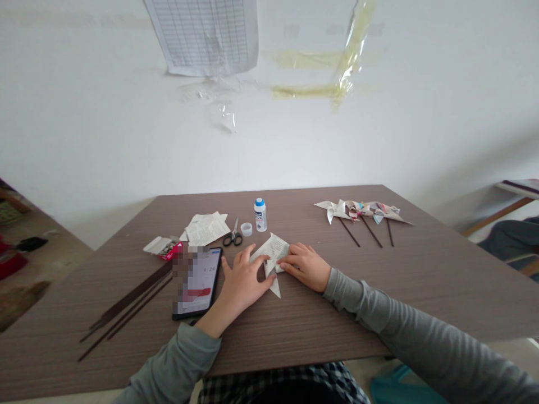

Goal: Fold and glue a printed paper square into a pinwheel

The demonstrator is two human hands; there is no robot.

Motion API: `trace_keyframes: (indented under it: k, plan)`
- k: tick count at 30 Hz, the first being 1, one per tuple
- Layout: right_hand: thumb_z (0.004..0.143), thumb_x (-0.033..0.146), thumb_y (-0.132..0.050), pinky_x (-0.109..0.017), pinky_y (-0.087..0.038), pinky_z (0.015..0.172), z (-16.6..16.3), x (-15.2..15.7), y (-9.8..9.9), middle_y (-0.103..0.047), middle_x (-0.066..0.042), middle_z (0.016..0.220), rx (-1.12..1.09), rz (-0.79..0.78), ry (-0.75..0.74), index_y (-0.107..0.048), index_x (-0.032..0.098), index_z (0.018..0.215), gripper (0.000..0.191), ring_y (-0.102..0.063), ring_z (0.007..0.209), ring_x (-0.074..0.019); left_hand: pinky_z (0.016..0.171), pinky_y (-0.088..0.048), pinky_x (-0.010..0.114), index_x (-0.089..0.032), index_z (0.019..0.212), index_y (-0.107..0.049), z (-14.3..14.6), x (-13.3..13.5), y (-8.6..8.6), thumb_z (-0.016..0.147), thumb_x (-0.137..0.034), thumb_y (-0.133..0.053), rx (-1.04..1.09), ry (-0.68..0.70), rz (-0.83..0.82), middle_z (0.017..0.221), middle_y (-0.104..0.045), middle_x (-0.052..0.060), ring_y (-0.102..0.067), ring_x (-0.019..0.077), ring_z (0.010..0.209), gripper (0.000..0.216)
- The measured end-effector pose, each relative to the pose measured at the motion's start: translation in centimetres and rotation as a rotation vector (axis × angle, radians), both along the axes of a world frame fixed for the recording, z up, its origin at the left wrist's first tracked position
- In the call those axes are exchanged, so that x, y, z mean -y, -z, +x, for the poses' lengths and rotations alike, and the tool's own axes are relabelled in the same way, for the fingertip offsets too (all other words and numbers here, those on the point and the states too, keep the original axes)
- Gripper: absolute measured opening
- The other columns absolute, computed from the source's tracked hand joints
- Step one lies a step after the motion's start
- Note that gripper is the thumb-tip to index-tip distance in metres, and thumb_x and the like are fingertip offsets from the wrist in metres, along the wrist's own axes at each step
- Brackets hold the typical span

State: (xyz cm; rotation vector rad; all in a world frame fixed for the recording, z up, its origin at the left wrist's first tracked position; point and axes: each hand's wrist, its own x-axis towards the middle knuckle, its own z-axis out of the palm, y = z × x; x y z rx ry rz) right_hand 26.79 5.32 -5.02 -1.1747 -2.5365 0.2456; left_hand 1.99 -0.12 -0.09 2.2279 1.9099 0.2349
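Observation:
A folded piece of printed paper [272, 253] lies on the brown wood-grain table [337, 314], with one pointed corner sticking out toward me. My left hand [246, 275] presses its left side with spread fingers. My right hand [305, 266] grips its right edge between fingers and thumb. Part of the paper is hidden under both hands. Just beyond my left hand lie black-handled scissors [233, 235], and a smartphone [197, 283] with a pixelated patch lies to its left.
A white glue bottle with a blue cap [260, 215] and a small round lid [246, 229] stand at the back. Paper pinwheels on dark sticks [357, 216] lie back right. Loose dark sticks [126, 303], paper sheets [206, 229] and a small box [162, 247] lie left.

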Motion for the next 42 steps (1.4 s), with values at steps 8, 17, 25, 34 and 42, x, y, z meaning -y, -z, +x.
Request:
trace_keyframes:
  k: [8,17,25,34,42]
  plan:
    - [0.137,0.051,-0.068,-0.045,-0.062,0.112,0.1,0.0,0.0,-0.082,-0.01,0.121,-0.005,0.011,-0.006,-0.101,0.031,0.135,0.039,-0.074,0.12,-0.0294,0.155,-0.032,0.098,-0.036,0.164,-0.09,0.1,0.0,0.1,0.118,-0.036,-0.088,-0.016,-0.011,0.002,0.204,-0.06,0.016,-0.056,0.0502,0.189,0.046]
    - [0.14,0.049,-0.06,-0.042,-0.06,0.101,0.6,-1.0,1.3,-0.085,-0.009,0.111,-0.147,0.013,-0.039,-0.098,0.026,0.119,0.049,-0.075,0.109,-0.0281,0.153,-0.032,0.101,-0.035,0.165,-0.09,0.1,0.1,-0.1,0.117,-0.037,-0.089,-0.009,-0.01,-0.004,0.204,-0.06,0.019,-0.055,0.0513,0.189,0.048]
    - [0.138,0.047,-0.068,-0.043,-0.059,0.104,0.3,-0.5,0.6,-0.083,-0.008,0.113,-0.059,0.036,-0.021,-0.098,0.028,0.117,0.041,-0.074,0.114,-0.0285,0.152,-0.034,0.1,-0.036,0.16,-0.092,-0.2,-0.2,0.6,0.114,-0.038,-0.091,0.005,-0.003,0.034,0.201,-0.064,0.017,-0.06,0.0525,0.184,0.046]
    - [0.14,0.047,-0.06,-0.045,-0.061,0.111,0.2,0.1,-0.5,-0.087,-0.01,0.124,-0.021,-0.014,-0.023,-0.097,0.028,0.126,0.044,-0.074,0.12,-0.0292,0.154,-0.031,0.099,-0.036,0.163,-0.09,0.0,0.0,0.3,0.116,-0.038,-0.088,-0.006,-0.013,-0.008,0.204,-0.06,0.018,-0.055,0.0508,0.189,0.047]
    - [0.138,0.046,-0.062,-0.047,-0.064,0.114,0.1,0.2,-0.6,-0.092,-0.01,0.135,-0.058,-0.028,0.002,-0.095,0.033,0.149,0.037,-0.078,0.124,-0.0308,0.154,-0.032,0.098,-0.038,0.162,-0.089,-0.3,-0.1,0.3,0.116,-0.042,-0.087,-0.011,-0.003,0.006,0.204,-0.06,0.016,-0.056,0.0502,0.188,0.046]
